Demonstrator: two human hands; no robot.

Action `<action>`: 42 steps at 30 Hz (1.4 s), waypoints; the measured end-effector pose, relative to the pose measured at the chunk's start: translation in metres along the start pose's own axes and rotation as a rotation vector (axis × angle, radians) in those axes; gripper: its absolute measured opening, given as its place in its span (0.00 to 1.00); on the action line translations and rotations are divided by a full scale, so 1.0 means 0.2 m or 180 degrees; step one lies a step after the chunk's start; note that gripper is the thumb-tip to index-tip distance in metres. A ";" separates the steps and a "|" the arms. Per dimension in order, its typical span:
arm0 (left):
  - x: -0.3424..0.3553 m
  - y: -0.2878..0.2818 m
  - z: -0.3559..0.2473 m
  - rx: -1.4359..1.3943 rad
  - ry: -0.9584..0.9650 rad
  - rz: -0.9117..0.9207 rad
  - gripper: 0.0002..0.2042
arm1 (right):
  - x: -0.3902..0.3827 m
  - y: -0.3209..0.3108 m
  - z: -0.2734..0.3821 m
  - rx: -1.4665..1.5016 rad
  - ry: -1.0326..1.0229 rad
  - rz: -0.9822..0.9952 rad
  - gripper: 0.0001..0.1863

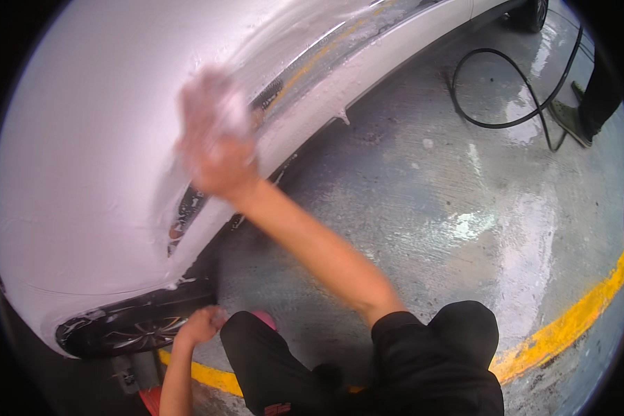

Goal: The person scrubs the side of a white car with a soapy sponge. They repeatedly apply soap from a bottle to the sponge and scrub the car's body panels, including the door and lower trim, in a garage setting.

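Observation:
My right hand (215,152) is stretched across the foam-covered side of a white car (97,152), smeared by motion. A pale, foamy patch shows at its fingers; whether that is only suds or a wash cloth or sponge, I cannot make out. Dark, wet streaks show through the foam around that hand. Down by the car's wheel (145,334), beside my knee, my left hand (204,324) is held low with its fingers curled in. What lies inside those fingers, if anything, is hidden.
Wet grey concrete floor (423,229) stretches to the right, crossed by a curved yellow line (568,326). A black hose (492,126) loops at the upper right near another person's shoe (570,121). Something red (150,400) lies below the wheel.

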State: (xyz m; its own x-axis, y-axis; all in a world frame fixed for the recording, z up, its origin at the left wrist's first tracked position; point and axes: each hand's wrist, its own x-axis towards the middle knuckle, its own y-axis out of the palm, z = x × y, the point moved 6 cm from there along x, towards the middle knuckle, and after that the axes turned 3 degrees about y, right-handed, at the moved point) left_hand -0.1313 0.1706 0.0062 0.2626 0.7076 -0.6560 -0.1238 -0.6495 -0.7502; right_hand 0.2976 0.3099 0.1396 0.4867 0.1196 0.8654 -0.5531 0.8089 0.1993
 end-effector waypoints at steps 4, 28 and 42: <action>-0.11 -0.53 -0.61 -0.0867 -0.0018 -0.1075 0.19 | 0.39 -0.26 -0.41 -0.0273 0.1352 -0.0377 0.39; 0.45 -0.04 -0.81 -0.0048 0.1944 0.1040 0.30 | -0.42 0.33 0.54 0.0123 -0.0111 0.0405 0.35; -0.12 -1.24 -1.21 0.2225 0.2767 -0.4110 0.26 | 0.02 -0.13 -0.17 -0.0420 0.0860 -0.0861 0.36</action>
State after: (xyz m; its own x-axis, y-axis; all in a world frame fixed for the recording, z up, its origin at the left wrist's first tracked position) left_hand 0.1256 0.2470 0.2277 0.8978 0.1339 0.4195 0.2697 0.5858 -0.7643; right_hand 0.3380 0.3086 0.1218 0.7728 0.0250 0.6342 -0.2976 0.8968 0.3273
